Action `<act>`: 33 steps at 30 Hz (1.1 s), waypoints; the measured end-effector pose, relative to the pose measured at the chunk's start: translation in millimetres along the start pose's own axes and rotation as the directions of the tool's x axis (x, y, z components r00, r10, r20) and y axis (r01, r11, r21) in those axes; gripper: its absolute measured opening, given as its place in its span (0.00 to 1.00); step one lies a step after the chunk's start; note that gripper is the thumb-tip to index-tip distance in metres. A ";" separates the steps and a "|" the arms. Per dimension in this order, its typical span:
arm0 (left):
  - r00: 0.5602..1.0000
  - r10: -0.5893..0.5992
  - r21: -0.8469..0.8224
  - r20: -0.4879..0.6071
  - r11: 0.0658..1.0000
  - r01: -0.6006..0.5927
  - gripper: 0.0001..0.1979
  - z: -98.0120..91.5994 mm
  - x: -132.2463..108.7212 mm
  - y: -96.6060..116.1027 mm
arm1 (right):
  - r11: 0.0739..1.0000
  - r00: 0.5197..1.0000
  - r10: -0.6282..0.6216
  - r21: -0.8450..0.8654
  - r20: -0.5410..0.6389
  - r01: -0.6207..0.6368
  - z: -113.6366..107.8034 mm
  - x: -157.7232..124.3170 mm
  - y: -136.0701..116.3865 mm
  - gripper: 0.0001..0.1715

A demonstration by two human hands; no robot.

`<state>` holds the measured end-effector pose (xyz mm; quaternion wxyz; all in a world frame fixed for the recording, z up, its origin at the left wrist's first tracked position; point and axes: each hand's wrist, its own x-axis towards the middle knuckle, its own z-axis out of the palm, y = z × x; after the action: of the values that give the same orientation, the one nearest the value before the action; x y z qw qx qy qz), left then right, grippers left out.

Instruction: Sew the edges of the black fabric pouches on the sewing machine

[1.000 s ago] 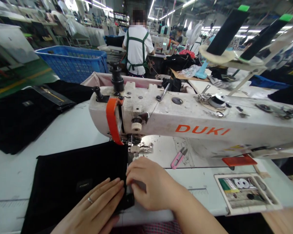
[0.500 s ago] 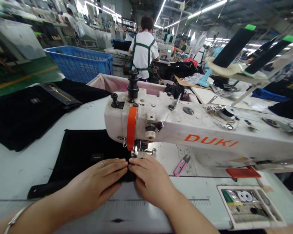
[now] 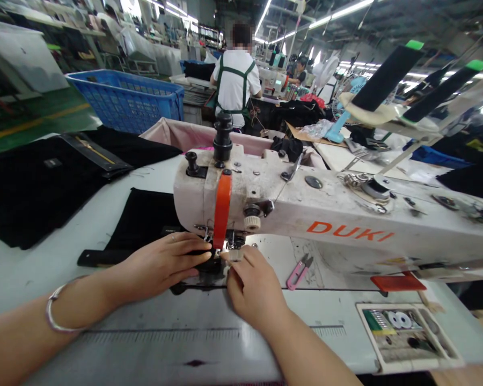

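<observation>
A black fabric panel [image 3: 145, 214] with a small label lies under the head of the white sewing machine [image 3: 282, 198]. My left hand [image 3: 161, 262] rests on the panel with fingers stretched out, their tips just left of the presser foot. Close to the foot on its other side is my right hand [image 3: 255, 284], its fingers slightly bent and apart, the tips at the fabric's edge. A dark strip with a zipper [image 3: 99, 257] runs along the panel's near edge and passes under my left hand. The needle is hidden behind the orange guard [image 3: 222, 212].
Pink thread snips [image 3: 300, 272] lie on the machine bed. A tray of bobbins [image 3: 410, 338] is set in the table at right. More black fabric [image 3: 36, 187] lies at left, before a blue basket [image 3: 124, 99]. A person in a white shirt [image 3: 235, 80] is beyond.
The black panel has moved away from me and to the right, further under the machine head. My left hand has moved forward with it; my right hand stays beside the foot, fingers more bent.
</observation>
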<state>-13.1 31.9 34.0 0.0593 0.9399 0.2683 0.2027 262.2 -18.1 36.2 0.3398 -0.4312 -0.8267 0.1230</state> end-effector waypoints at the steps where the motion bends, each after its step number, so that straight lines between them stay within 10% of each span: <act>1: 1.000 0.003 -0.015 -0.011 1.000 -0.003 0.17 -1.6 -2.4 -3.8 | 1.000 0.999 0.018 -0.022 -0.036 -0.018 -2.0 0.3 1.1 0.17; 8: 0.995 -0.056 -0.151 -0.086 0.988 0.043 0.13 -3.4 -7.7 3.7 | 0.960 0.996 0.087 -0.264 -0.029 -0.092 -3.3 3.2 7.2 0.20; 17: 0.958 -0.222 -0.080 -0.183 0.974 0.210 0.14 16.4 2.0 44.7 | 0.997 0.996 -0.074 0.035 0.053 0.072 3.0 -2.2 0.9 0.07; 33: 0.944 -0.266 -0.075 -0.196 0.964 0.256 0.17 20.3 24.5 20.7 | 0.999 0.999 -0.044 -0.031 -0.028 0.043 10.6 5.6 5.3 0.10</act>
<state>24.2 27.3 28.7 0.0806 0.8685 0.3902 0.2948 256.2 -9.5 28.2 0.3475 -0.4199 -0.8328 0.0967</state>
